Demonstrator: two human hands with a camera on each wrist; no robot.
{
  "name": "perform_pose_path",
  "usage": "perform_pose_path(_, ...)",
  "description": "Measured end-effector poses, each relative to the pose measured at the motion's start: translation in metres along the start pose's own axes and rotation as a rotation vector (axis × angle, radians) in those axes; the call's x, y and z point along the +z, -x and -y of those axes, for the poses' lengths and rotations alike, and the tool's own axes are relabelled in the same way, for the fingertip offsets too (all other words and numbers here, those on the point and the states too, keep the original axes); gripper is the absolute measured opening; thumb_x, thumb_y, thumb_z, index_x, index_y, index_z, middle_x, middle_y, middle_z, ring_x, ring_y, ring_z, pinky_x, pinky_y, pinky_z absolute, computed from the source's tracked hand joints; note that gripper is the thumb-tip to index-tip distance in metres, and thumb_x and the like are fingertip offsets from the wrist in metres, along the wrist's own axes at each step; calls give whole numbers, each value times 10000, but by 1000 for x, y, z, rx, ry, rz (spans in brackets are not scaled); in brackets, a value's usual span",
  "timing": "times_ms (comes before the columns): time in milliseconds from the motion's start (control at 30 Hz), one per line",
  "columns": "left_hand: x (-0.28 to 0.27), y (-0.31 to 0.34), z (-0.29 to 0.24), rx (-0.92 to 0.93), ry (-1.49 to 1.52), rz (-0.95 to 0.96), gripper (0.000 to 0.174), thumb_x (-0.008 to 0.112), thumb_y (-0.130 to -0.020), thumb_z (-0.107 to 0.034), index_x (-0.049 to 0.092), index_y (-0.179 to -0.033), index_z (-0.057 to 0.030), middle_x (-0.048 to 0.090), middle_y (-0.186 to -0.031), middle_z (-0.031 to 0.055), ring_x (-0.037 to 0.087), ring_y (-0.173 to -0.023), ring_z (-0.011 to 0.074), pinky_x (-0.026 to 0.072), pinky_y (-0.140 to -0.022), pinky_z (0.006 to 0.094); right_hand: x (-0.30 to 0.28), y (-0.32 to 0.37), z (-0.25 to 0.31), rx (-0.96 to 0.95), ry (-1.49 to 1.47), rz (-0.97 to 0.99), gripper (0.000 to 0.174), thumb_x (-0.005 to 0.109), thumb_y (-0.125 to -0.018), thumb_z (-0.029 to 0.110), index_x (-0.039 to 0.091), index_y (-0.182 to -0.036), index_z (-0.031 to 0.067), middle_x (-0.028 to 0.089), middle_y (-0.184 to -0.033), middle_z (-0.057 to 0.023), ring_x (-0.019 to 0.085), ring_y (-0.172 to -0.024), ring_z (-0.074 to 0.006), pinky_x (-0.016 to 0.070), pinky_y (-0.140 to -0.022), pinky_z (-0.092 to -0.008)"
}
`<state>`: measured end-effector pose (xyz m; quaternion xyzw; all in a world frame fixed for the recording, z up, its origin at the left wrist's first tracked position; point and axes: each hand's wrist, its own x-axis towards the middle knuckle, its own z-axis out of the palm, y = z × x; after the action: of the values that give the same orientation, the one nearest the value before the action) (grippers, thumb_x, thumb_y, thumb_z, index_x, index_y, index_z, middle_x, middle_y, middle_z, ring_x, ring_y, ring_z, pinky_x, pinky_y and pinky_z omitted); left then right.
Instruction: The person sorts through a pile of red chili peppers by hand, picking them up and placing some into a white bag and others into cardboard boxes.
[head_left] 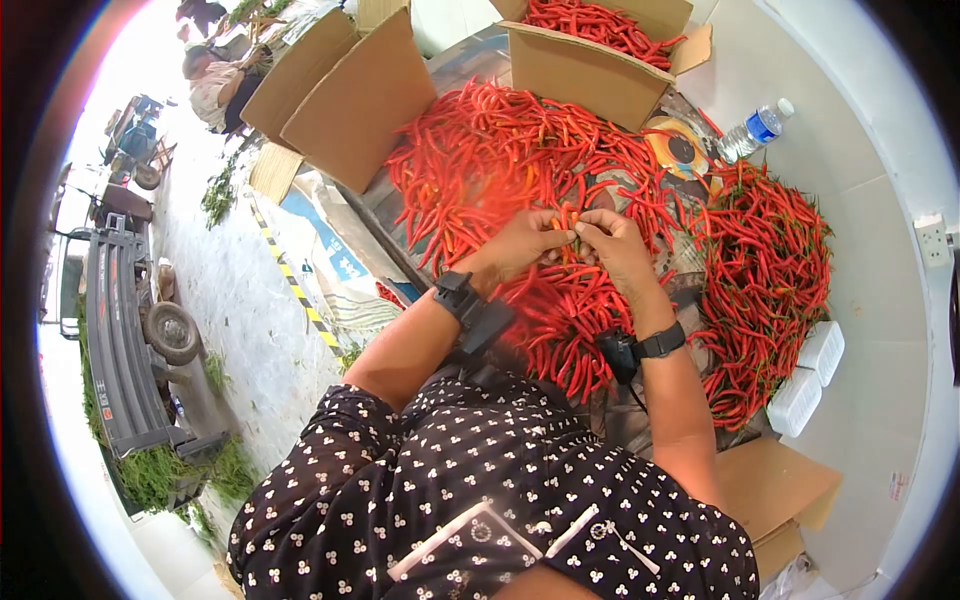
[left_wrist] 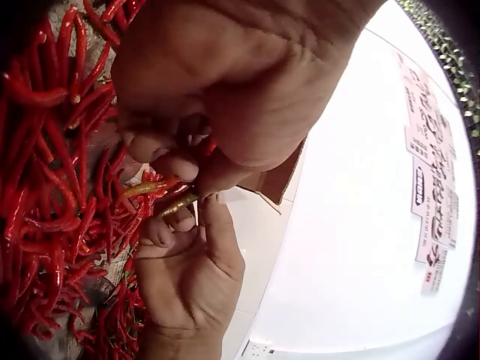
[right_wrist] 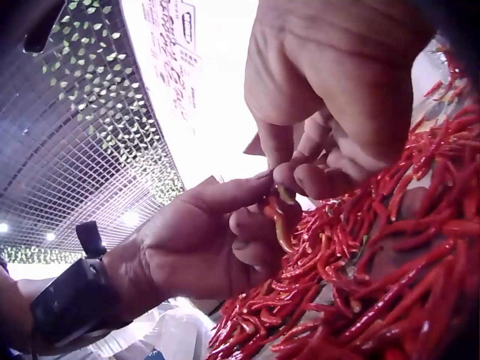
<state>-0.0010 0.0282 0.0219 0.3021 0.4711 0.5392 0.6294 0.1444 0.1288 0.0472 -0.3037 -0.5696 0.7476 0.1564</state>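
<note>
Now | left fingers (right_wrist: 251, 225), right fingers (right_wrist: 330, 184) pinching chilies (right_wrist: 282, 229) | far carton (head_left: 585, 75): loose red chilies (head_left: 595, 24)

The left hand (head_left: 528, 243) and right hand (head_left: 618, 248) were close together, fingers (right_wrist: 251, 238) bent, thumbs (right_wrist: 232, 193) pinching. The left arm (head_left: 400, 345) and right arm (head_left: 683, 415) both reached forward.

The chilli peppers (head_left: 762, 290) are coloured bright red, some orange. The black shirt (head_left: 470, 455) is patterned with small white motifs; the tape (head_left: 297, 290) is striped in yellow and black.
</note>
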Motion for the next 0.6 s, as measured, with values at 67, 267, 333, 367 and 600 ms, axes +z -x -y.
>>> perform_pose_path(67,-2,7,-6,30,-120,-22,203,565,-859,-175,575,-1027,-61,601,-818,-8,495,-635,36,382,-549,168,9,2,4,-13,92,5,150,566,-844,101,557,-956,1,577,-758,-24,535,-605,-80,423,-511,-209)
perform_pose_path(267,11,45,-53,139,-309,-188,95,590,-832,-121,593,-873,-35,594,-732,-11,516,-654,53,414,-582,219,39,4,14,-122,74,25,162,552,-851,90,548,-970,-19,585,-791,-50,564,-616,-102,442,-513,-224)
perform_pose_path(333,-10,48,-75,294,-443,-330,98,600,-820,-123,598,-866,-36,595,-733,-12,515,-663,54,416,-587,221,42,4,15,-139,121,43,163,551,-852,91,548,-973,-19,587,-800,-52,566,-623,-104,443,-513,-227)
perform_pose_path(367,-25,51,-89,440,-568,-461,102,610,-809,-126,603,-859,-38,595,-735,-14,514,-672,55,419,-592,222,42,5,15,-146,168,49,164,549,-854,92,548,-977,-18,588,-809,-54,569,-629,-106,444,-514,-230)
perform_pose_path(600,-124,103,-255,814,-1093,-1272,285,621,-778,-276,609,-838,3,631,-705,83,604,-669,124,463,-613,265,25,11,-6,-66,215,-8,161,527,-878,128,564,-978,7,582,-823,-49,564,-667,-103,454,-542,-252)
